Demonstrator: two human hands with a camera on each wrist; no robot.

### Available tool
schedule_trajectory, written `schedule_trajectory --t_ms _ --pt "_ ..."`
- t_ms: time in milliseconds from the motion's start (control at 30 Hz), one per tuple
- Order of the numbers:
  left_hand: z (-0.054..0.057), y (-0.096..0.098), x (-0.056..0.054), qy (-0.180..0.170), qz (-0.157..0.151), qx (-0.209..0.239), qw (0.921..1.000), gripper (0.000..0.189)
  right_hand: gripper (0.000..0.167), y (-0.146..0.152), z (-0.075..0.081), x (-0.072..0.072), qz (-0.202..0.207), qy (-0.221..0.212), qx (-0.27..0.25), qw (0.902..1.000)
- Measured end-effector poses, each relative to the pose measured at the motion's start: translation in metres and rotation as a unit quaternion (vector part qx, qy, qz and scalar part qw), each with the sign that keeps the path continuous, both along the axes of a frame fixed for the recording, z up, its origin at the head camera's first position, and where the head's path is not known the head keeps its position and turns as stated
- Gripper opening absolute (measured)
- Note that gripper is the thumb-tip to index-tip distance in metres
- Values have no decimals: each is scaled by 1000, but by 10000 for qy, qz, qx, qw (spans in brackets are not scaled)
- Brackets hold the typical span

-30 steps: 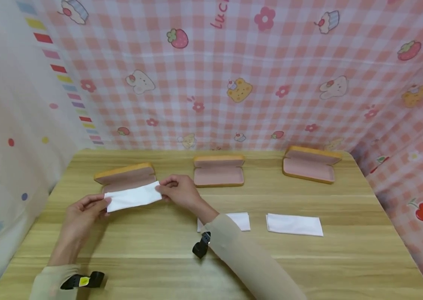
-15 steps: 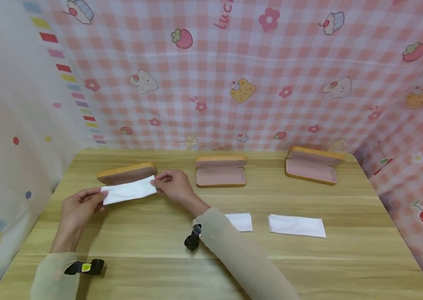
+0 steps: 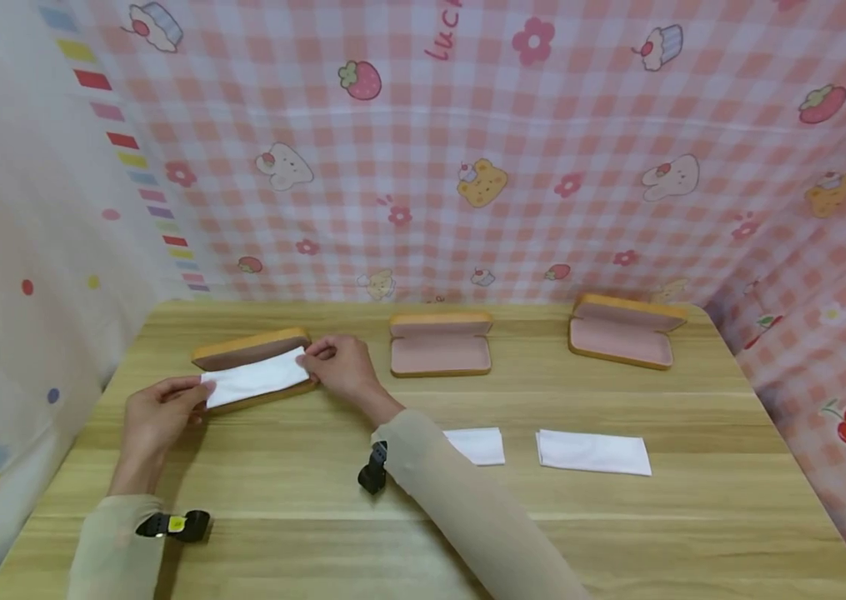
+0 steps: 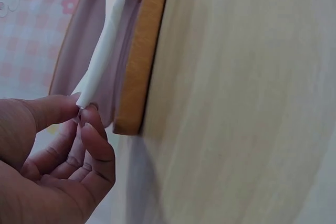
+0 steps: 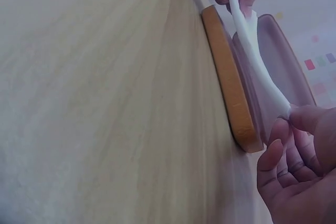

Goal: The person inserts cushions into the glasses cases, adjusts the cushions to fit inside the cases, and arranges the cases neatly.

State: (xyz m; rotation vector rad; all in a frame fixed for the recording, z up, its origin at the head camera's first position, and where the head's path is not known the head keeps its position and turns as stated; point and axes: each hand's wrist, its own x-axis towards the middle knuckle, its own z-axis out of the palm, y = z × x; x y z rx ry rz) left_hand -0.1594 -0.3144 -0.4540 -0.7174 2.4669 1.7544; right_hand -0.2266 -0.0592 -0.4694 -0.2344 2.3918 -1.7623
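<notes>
A folded white cloth (image 3: pixel 253 377) is stretched between my two hands, above the open glasses case (image 3: pixel 250 346) at the left of the table. My left hand (image 3: pixel 160 417) pinches the cloth's left end between thumb and fingers. At the other end, my right hand (image 3: pixel 347 371) pinches it the same way. Both wrist views show the white cloth (image 4: pixel 102 45) held up over the case's pinkish lining, with the orange-tan outer wall (image 5: pixel 228 77) below it. The cloth hides much of the case's lower half in the head view.
Two more open glasses cases stand along the back, one in the middle (image 3: pixel 441 354) and one at the right (image 3: pixel 621 340). Nearer lie two folded white cloths, one partly behind my right sleeve (image 3: pixel 478 446), the other further right (image 3: pixel 593 452). A checked curtain (image 3: pixel 423 150) hangs behind the table.
Both hands have carried the cloth a little back and to the left, over the left case. More of that case's front edge now shows below the cloth.
</notes>
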Motion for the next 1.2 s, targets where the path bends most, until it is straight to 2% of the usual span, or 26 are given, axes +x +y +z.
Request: schedule_trajectory --t_ms 200,400,700,933,1200 --pt "-6 0 -4 -91 -56 -287 9995 38 14 0 -7 -4 19 294 204 9994" --pt "-11 -3 -3 -124 -135 -464 9988 40 14 -4 -12 -4 -27 404 521 9978" --pt "-10 1 -7 -108 -197 -800 9965 43 14 -6 -12 -5 -157 528 822 9951" --pt "-9 5 -11 -126 -129 -1076 9940 44 13 -7 -11 -5 -245 601 928 9936" --pt "-10 6 -13 24 -269 -1592 9869 40 12 -8 -11 -5 -300 770 1081 9907"
